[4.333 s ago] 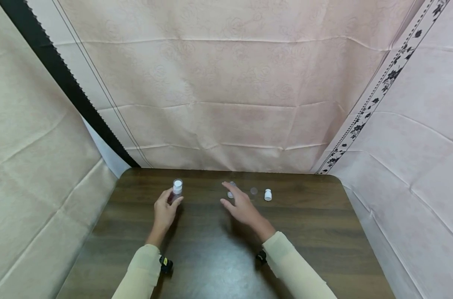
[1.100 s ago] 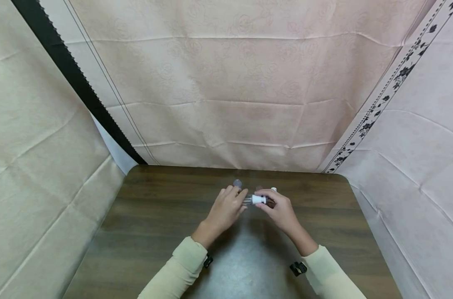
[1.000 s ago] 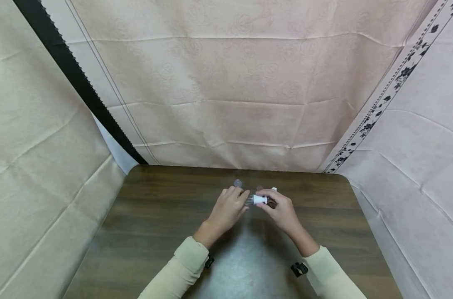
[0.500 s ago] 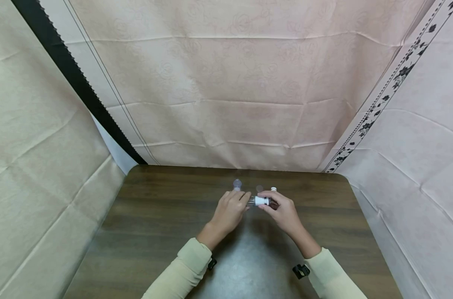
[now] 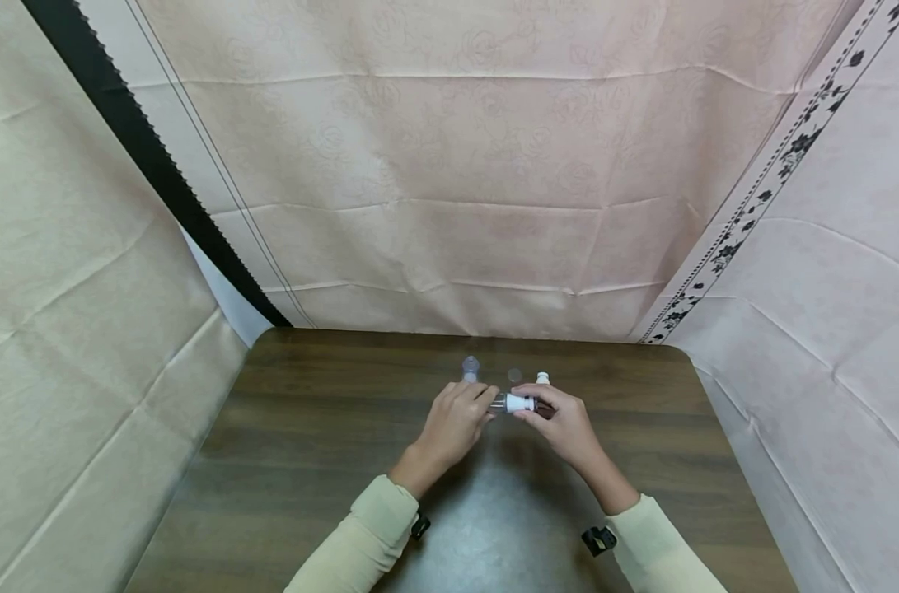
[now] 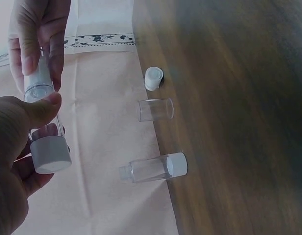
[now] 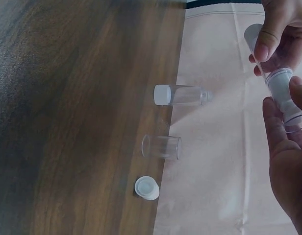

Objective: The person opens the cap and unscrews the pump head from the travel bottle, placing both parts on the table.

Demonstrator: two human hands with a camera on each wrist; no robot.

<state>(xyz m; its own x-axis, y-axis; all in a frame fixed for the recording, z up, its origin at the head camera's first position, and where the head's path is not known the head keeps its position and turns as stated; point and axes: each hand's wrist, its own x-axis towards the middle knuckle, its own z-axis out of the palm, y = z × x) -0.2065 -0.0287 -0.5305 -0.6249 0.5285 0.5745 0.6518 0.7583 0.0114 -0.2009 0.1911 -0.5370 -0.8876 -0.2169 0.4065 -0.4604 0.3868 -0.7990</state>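
Note:
A clear pump bottle with a white collar (image 5: pixel 520 403) lies sideways between both hands, in front of the person. My left hand (image 5: pixel 452 422) grips its clear body near the white base (image 6: pixel 51 154). At the other end, my right hand (image 5: pixel 564 424) pinches the white collar part (image 7: pixel 281 90), thumb on one side and fingers on the other. A clear section shows beyond the collar, partly hidden by the right fingers. Behind the hands stand a second clear bottle (image 6: pixel 151 169) with a white base, a clear cap (image 6: pixel 156 110) and a white pump top (image 6: pixel 153 78).
The brown wooden table (image 5: pixel 330 445) ends at a far edge just behind the standing parts. Pale cloth (image 5: pixel 449 206) hangs behind and on both sides. A black strap device sits on each wrist.
Since the earliest frame, my left hand has brought the bottle rightward and tipped it sideways, and my right hand has taken hold of its other end. Over the last second both hands barely shifted.

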